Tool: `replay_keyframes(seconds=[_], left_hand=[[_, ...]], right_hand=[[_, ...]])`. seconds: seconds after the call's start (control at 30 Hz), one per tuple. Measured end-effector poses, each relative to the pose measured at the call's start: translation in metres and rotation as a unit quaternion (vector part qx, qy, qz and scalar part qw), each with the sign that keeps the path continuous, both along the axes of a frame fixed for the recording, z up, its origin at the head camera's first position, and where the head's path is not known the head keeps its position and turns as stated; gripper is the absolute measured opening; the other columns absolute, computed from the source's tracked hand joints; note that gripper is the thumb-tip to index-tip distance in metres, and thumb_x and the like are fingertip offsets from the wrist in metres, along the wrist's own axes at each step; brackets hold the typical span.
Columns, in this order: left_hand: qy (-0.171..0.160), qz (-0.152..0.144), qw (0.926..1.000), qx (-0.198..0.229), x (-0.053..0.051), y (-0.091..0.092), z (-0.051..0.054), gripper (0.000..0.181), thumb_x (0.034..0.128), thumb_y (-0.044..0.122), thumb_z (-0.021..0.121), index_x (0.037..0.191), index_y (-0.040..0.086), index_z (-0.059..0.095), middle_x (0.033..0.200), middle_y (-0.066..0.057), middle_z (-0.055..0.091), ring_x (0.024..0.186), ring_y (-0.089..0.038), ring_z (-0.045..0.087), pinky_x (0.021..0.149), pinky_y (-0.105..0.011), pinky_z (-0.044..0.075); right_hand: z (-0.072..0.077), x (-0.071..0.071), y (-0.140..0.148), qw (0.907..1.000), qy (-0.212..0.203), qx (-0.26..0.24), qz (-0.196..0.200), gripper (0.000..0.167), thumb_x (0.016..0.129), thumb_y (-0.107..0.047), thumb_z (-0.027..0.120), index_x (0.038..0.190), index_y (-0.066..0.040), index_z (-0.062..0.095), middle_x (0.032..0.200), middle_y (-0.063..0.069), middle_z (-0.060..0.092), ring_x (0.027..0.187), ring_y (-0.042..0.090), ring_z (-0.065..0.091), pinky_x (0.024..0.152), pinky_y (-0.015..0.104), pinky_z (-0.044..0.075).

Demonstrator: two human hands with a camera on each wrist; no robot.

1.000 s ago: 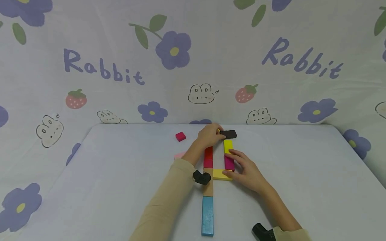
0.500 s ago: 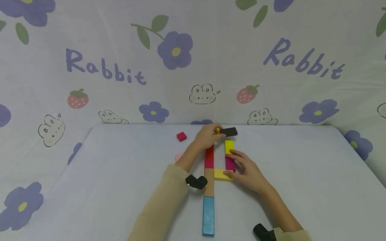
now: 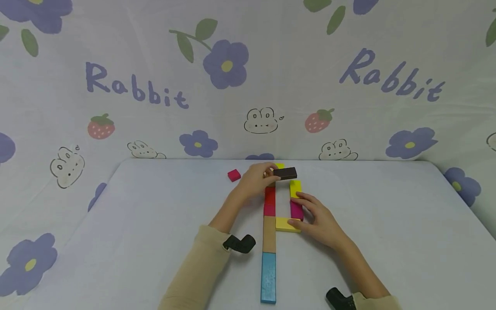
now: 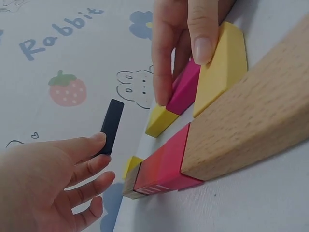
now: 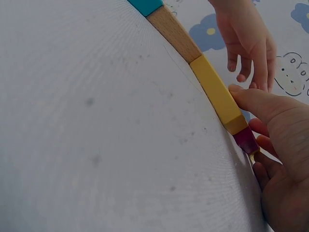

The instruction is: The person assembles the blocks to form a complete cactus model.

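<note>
My left hand [image 3: 253, 178] pinches a black block [image 3: 286, 173] between thumb and fingers, raised over the far end of a line of blocks. In the left wrist view, that black block [image 4: 113, 125] tilts upward, apart from the others. My right hand [image 3: 319, 224] rests its thumb on a flat yellow block [image 3: 284, 224]. Its fingers touch a second yellow block [image 3: 295, 187] and the magenta block [image 3: 296, 210] beside it. The straight line includes red blocks [image 3: 269, 201], a plain wooden block [image 3: 269, 234] and a blue block [image 3: 268, 277].
Another yellow block [image 3: 280, 165] lies at the far end, partly behind the black block. A small red block [image 3: 234, 175] sits apart to the left. The white table [image 3: 116, 241] meets a printed cloth backdrop [image 3: 155, 125] at its far edge.
My left hand has shifted left with the black block, from beyond the upper yellow block toward the line's far end. More of the red blocks shows. My right hand stays put.
</note>
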State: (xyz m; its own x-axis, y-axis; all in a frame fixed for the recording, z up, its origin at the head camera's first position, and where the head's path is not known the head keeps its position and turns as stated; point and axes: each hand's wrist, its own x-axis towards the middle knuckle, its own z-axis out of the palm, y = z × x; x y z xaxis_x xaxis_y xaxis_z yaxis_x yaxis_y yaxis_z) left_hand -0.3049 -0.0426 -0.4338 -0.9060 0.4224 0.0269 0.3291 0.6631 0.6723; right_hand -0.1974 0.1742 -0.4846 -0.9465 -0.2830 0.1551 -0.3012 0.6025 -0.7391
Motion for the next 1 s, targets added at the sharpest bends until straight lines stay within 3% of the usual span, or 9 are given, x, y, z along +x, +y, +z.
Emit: replay_keyframes(seconds=[0.17, 0.37, 0.5, 0.83, 1.0], left_hand=[[0.000, 0.002, 0.9994, 0.035, 0.010, -0.012, 0.002, 0.036, 0.1039, 0.021, 0.069, 0.136, 0.005, 0.066, 0.105, -0.011, 0.070, 0.091, -0.023, 0.064, 0.076, -0.023, 0.054], [-0.027, 0.026, 0.9947, 0.096, 0.028, -0.026, 0.001, 0.035, 0.1024, 0.017, 0.071, 0.134, 0.003, 0.066, 0.106, -0.013, 0.068, 0.085, -0.024, 0.067, 0.069, -0.023, 0.057], [-0.022, 0.036, 0.9918, 0.120, 0.038, -0.035, -0.001, 0.031, 0.1005, 0.012, 0.072, 0.129, 0.000, 0.068, 0.100, -0.016, 0.069, 0.077, -0.026, 0.070, 0.068, -0.025, 0.060], [-0.019, 0.028, 0.9933, 0.111, 0.059, -0.057, -0.002, 0.028, 0.0993, 0.009, 0.072, 0.125, -0.002, 0.069, 0.097, -0.015, 0.069, 0.081, -0.023, 0.066, 0.066, -0.022, 0.057], [-0.014, 0.028, 0.9946, 0.099, 0.062, -0.066, -0.006, 0.027, 0.1001, 0.011, 0.072, 0.124, 0.000, 0.069, 0.096, -0.011, 0.068, 0.083, -0.020, 0.065, 0.071, -0.023, 0.054]], right_hand=[[-0.002, -0.001, 0.001, 1.0000, 0.000, 0.001, -0.002, 0.062, 0.090, -0.023, 0.082, 0.145, -0.002, 0.061, 0.159, 0.023, 0.047, 0.149, 0.047, 0.040, 0.114, 0.063, 0.043], [-0.001, -0.001, 0.000, 0.9999, -0.009, 0.003, -0.006, 0.063, 0.090, -0.025, 0.082, 0.146, -0.003, 0.061, 0.160, 0.021, 0.046, 0.150, 0.047, 0.039, 0.113, 0.063, 0.044], [-0.001, -0.001, 0.000, 0.9999, -0.011, 0.002, -0.006, 0.063, 0.090, -0.025, 0.081, 0.146, -0.003, 0.061, 0.160, 0.021, 0.046, 0.150, 0.047, 0.039, 0.113, 0.062, 0.044], [-0.002, 0.000, -0.001, 1.0000, -0.006, 0.002, -0.004, 0.063, 0.090, -0.023, 0.082, 0.146, -0.002, 0.061, 0.159, 0.022, 0.046, 0.150, 0.047, 0.039, 0.114, 0.062, 0.043], [0.000, 0.000, -0.001, 1.0000, -0.004, -0.002, -0.002, 0.062, 0.090, -0.021, 0.082, 0.145, -0.001, 0.061, 0.159, 0.023, 0.047, 0.150, 0.048, 0.039, 0.114, 0.062, 0.043]])
